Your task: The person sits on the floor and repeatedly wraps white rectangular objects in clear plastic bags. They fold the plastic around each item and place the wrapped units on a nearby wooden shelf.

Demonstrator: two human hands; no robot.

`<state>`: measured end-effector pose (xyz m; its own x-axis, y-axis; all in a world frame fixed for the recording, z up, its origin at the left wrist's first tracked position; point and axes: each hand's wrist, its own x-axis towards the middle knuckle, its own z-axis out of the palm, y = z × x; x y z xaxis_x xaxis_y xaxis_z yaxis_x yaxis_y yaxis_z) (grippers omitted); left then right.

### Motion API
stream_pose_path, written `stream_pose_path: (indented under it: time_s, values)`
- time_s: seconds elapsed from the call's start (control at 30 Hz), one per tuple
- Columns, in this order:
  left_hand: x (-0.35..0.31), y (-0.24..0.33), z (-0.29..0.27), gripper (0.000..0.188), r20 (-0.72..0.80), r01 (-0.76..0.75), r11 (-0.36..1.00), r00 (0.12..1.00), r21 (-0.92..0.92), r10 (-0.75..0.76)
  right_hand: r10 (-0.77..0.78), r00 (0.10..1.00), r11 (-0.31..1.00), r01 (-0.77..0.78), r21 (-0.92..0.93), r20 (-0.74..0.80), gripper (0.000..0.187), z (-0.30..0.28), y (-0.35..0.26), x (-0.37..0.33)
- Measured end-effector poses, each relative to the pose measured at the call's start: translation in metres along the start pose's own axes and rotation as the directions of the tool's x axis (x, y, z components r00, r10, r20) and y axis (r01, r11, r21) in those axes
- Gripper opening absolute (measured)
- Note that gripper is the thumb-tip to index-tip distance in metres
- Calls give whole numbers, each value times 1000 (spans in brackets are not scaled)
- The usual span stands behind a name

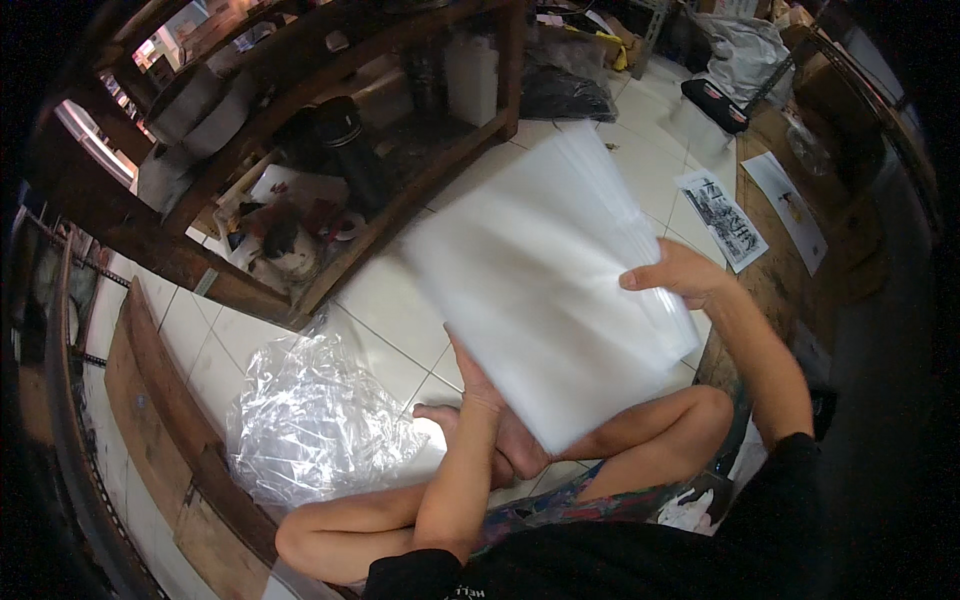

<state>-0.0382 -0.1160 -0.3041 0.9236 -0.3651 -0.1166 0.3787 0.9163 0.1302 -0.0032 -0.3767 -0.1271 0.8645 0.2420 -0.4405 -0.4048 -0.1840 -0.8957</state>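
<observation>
Sheet stack [535, 290]: held above bent legs [655, 430], just toward two o'clock of centre.
Right hand [685, 276]: fingers clamped on the stack's three o'clock edge, thumb on top.
Left hand [475, 380]: placed at its seven o'clock edge; fingers partly hidden, grip cannot be told.
Pile: apparently gathered; far edges judged not yet evened.
Clear plastic [310, 415]: crumpled on floor [385, 305], eight o'clock.

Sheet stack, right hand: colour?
The sheet stack is milky white, best seen in the head view.
</observation>
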Motion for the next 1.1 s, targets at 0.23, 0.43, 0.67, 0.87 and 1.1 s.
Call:
stream_pose_path:
  time_s: [0.23,0.43,0.67,0.87,1.1]
  values:
    - [22,-4,-27,53,-439,401,725,886,560,-151,226,961,966,-200,164,-161,54,-3,139,42]
    - [37,-3,-61,51,-451,441,645,877,625,-163,173,982,951,-147,272,-74,58,-23,196,55]
    - [51,-24,-48,66,-549,546,137,836,826,-18,431,893,881,-386,272,-128,62,-28,230,75]
    - [53,-44,-68,59,-535,517,144,832,844,146,161,959,981,-129,144,-233,59,-19,248,78]
    - [32,-27,20,39,-254,227,120,913,967,320,-57,897,980,135,148,-439,60,14,171,46]
